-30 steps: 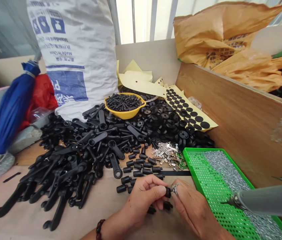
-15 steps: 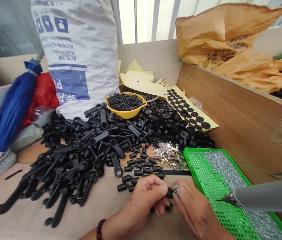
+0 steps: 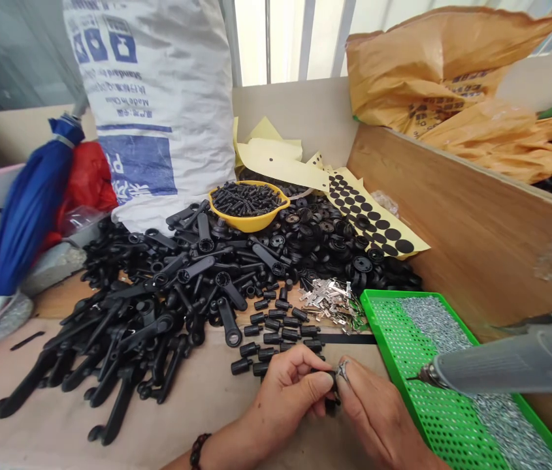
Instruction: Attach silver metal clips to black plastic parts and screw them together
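Observation:
My left hand pinches a small black part between thumb and fingers near the front of the table. Pressed close against it from the right is my right hand, its fingers closed at the same part; what they grip is hidden. Just behind the hands lie several short black cylinders. Beyond those is a pile of thin silver metal pieces. Black crank-shaped handles are heaped to the left.
A green tray of small screws sits at right, with a grey power screwdriver over it. Behind are a yellow bowl of black screws, a white sack, black discs and a wooden partition.
Both hands have drawn closer together around the black part, covering more of it. The screwdriver has shifted slightly up and left in view.

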{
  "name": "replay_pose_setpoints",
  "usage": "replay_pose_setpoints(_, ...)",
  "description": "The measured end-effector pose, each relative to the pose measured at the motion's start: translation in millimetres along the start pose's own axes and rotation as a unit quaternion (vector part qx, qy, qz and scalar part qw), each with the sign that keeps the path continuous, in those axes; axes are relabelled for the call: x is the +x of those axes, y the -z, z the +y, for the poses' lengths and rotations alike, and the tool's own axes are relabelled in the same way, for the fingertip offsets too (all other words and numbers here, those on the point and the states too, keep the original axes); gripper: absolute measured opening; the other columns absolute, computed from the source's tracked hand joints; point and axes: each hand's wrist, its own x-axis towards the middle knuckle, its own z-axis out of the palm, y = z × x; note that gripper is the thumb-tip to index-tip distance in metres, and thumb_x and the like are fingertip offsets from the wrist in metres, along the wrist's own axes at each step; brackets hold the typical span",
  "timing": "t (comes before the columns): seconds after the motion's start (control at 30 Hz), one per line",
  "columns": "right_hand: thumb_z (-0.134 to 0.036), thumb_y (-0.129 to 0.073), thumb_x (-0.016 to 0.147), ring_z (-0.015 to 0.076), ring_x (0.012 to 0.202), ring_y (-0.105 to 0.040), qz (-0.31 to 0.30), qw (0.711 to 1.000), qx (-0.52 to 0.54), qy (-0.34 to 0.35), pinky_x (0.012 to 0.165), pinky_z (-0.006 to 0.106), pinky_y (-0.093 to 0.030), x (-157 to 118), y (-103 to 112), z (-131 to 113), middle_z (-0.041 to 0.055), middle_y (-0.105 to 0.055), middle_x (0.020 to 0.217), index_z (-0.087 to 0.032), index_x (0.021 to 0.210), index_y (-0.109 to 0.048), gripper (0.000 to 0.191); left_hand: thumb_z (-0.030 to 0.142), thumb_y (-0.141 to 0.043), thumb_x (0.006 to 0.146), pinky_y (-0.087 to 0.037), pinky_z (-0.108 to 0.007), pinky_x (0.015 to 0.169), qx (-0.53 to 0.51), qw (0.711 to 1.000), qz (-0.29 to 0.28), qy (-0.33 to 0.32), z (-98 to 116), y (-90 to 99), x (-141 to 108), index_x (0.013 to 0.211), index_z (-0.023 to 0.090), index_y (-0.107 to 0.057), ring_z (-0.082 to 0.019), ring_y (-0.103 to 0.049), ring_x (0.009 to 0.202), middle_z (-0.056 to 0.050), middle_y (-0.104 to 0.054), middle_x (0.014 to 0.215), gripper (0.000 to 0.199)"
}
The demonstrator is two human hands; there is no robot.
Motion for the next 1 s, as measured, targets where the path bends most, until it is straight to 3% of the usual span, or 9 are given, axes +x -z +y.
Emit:
replay_pose_setpoints(0.1, -0.015, -0.032, 0.095, 0.0118, 0.053, -0.050, -0.014, 1.000, -0.015, 0.019, 0.048, 0.023, -0.037, 0.8, 2.4, -0.7, -0.0018, -0.048, 0.063, -0.023, 0.077, -0.041, 0.022, 0.048, -0.074, 0.065, -0.035, -0.020, 0.048, 0.031, 0.999, -0.017, -0.021, -0.1, 2.6, -0.4, 0.077, 0.015, -0.058, -0.008, -0.045, 0.048, 0.004, -0.052, 0.056, 0.038)
replay_pose_setpoints(0.2, -0.018, -0.032, 0.096, 0.0121, 0.052, -0.052, -0.039, 0.997, -0.052, 0.036, 0.047, 0.022, -0.039, 3.4, 10.0, -1.1, -0.0017, -0.051, 0.062, -0.023, 0.076, -0.041, 0.022, 0.031, -0.072, 0.068, -0.035, -0.021, 0.053, 0.173, 0.983, -0.030, -0.056, 4.6, 10.4, -1.7, 0.081, 0.016, -0.066, -0.011, -0.048, 0.057, 0.002, -0.057, 0.064, 0.021)
replay_pose_setpoints(0.3, -0.024, -0.034, 0.097, 0.0127, 0.050, -0.052, -0.051, 0.995, -0.091, -0.001, 0.044, 0.023, -0.038, 3.4, 20.9, 1.7, -0.0026, -0.051, 0.060, -0.024, 0.073, -0.039, 0.024, 0.017, -0.067, 0.072, -0.038, -0.024, 0.062, 0.347, 0.931, 0.021, -0.110, 11.9, 21.2, -0.8, 0.086, 0.019, -0.069, -0.014, -0.052, 0.068, 0.001, -0.061, 0.072, 0.014)
replay_pose_setpoints(0.4, -0.025, -0.036, 0.097, 0.0123, 0.051, -0.054, -0.058, 0.993, -0.088, -0.055, 0.046, 0.023, -0.041, 2.0, 30.3, 4.5, -0.0030, -0.052, 0.062, -0.025, 0.073, -0.040, 0.024, 0.011, -0.064, 0.076, -0.041, -0.026, 0.072, 0.437, 0.884, 0.054, -0.157, 15.5, 30.3, 5.3, 0.090, 0.018, -0.066, -0.016, -0.056, 0.079, -0.001, -0.064, 0.082, 0.016)
replay_pose_setpoints(0.57, -0.022, -0.033, 0.096, 0.0125, 0.062, -0.059, -0.057, 0.995, -0.027, -0.077, 0.056, 0.022, -0.048, 1.5, 29.3, 4.7, -0.0006, -0.057, 0.072, -0.024, 0.080, -0.046, 0.021, 0.009, -0.065, 0.078, -0.043, -0.030, 0.078, 0.523, 0.819, 0.033, -0.235, 7.2, 34.2, 20.2, 0.092, 0.016, -0.064, -0.020, -0.055, 0.087, -0.004, -0.066, 0.088, 0.015)
replay_pose_setpoints(0.73, -0.022, -0.035, 0.094, 0.0136, 0.066, -0.061, -0.085, 0.991, 0.005, -0.107, 0.060, 0.023, -0.052, 0.6, 23.5, 5.6, 0.0019, -0.059, 0.080, -0.024, 0.084, -0.051, 0.019, 0.010, -0.065, 0.077, -0.041, -0.033, 0.075, 0.585, 0.767, 0.025, -0.263, -3.2, 32.5, 27.1, 0.092, 0.019, -0.064, -0.021, -0.054, 0.084, -0.003, -0.068, 0.084, 0.017)
replay_pose_setpoints(0.87, -0.026, -0.036, 0.095, 0.0146, 0.074, -0.062, -0.108, 0.979, 0.072, -0.160, 0.069, 0.023, -0.053, 1.7, 25.0, 2.4, 0.0028, -0.061, 0.085, -0.024, 0.092, -0.055, 0.020, 0.008, -0.065, 0.076, -0.038, -0.033, 0.074, 0.602, 0.751, 0.016, -0.269, -4.0, 33.0, 27.1, 0.093, 0.018, -0.063, -0.021, -0.053, 0.084, -0.002, -0.068, 0.086, 0.019)
replay_pose_setpoints(1.0, -0.032, -0.037, 0.095, 0.0159, 0.079, -0.059, -0.097, 0.963, 0.131, -0.215, 0.075, 0.024, -0.051, 3.1, 23.8, -2.4, 0.0022, -0.060, 0.085, -0.025, 0.097, -0.058, 0.023, 0.013, -0.062, 0.082, -0.037, -0.033, 0.073, 0.588, 0.760, 0.005, -0.277, 4.4, 30.7, 22.3, 0.095, 0.018, -0.062, -0.020, -0.053, 0.085, -0.003, -0.069, 0.089, 0.014)
